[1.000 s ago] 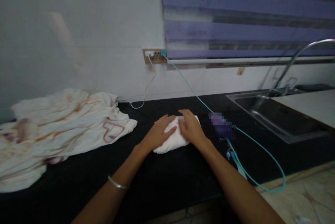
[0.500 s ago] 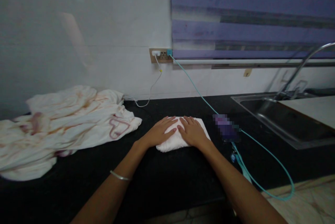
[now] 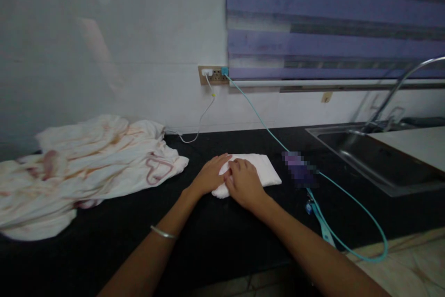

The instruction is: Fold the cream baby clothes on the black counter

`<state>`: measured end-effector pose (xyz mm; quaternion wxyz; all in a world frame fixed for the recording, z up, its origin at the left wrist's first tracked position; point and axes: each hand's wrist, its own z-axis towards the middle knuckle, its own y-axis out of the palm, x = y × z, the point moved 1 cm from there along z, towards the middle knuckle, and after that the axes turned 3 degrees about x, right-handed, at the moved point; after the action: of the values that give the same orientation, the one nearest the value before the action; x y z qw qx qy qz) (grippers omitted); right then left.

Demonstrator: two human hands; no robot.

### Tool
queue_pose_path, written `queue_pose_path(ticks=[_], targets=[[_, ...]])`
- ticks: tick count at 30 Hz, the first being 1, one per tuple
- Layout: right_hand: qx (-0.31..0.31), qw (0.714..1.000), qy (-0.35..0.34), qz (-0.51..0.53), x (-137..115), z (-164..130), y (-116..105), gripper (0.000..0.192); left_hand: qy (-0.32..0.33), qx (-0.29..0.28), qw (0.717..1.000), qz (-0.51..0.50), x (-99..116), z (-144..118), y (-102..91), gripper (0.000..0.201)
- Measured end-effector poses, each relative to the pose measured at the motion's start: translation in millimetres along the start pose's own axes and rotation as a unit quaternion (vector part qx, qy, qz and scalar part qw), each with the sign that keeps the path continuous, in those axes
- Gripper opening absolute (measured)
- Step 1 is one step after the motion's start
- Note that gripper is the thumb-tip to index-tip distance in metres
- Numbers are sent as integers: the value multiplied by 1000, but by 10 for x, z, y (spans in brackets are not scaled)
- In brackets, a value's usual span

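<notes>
Both my hands lie flat on the small folded white cloth (image 3: 255,169) in the middle of the black counter (image 3: 222,236). My left hand (image 3: 209,176) presses its left end with fingers spread, nothing closed in its grip. My right hand (image 3: 244,182) lies palm down on the near left part, fingertips meeting those of the left hand; its grip is open too, pressing rather than holding. The right half of the cloth lies bare and flat.

Just to the right of the cloth lies a blurred dark object (image 3: 299,169) with a teal cable (image 3: 351,202) running from the wall socket (image 3: 212,75) and looping over the near counter edge. If I slide my right hand out that way, I judge I could catch the cable and drag the object with it. Pushing unevenly could also bunch the fold open. Well to the left sits a big crumpled patterned sheet (image 3: 86,167), apart from the cloth. The sink (image 3: 378,158) is at the far right.
</notes>
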<state>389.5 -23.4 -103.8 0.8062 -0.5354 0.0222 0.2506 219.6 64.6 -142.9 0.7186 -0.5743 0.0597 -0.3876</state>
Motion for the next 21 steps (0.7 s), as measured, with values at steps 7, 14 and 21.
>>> queue_pose_path(ticks=[7, 14, 21], targets=[[-12, 999, 34, -11, -112, 8, 181, 62, -57, 10, 995, 85, -33, -14, -5, 52], [29, 991, 127, -45, 303, 118, 202, 80, -173, 96, 978, 64, -218, -93, -148, 61], [-9, 986, 157, -55, 623, 269, 165, 76, -232, 37, 965, 117, -240, -126, -119, 71]])
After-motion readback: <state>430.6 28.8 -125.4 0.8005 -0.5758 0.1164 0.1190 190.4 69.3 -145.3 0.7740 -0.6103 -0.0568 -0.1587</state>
